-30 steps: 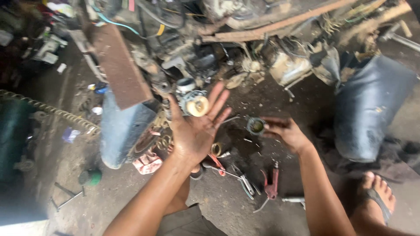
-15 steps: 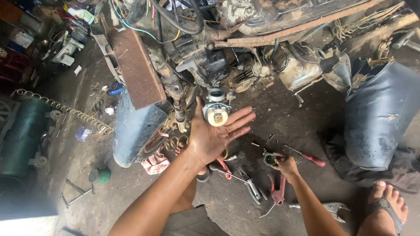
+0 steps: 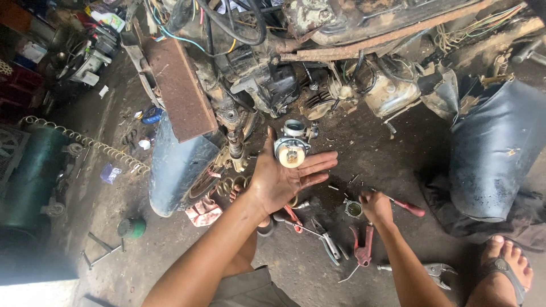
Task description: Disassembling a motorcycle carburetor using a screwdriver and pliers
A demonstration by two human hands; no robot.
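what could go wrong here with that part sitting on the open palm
The round grey metal carburettor part lies loose on the flat left hand with no fingers closed around it, so it could slide off onto the dirty floor. The right hand reaches among red-handled pliers and a small round metal cup, which it could knock over.

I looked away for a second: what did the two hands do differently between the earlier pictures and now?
The right hand dropped from the small metal cup it reached for and now grips a red-handled screwdriver on the ground beside it. The left hand stayed palm-up, the carburettor resting on its fingers. The pliers lie as before.
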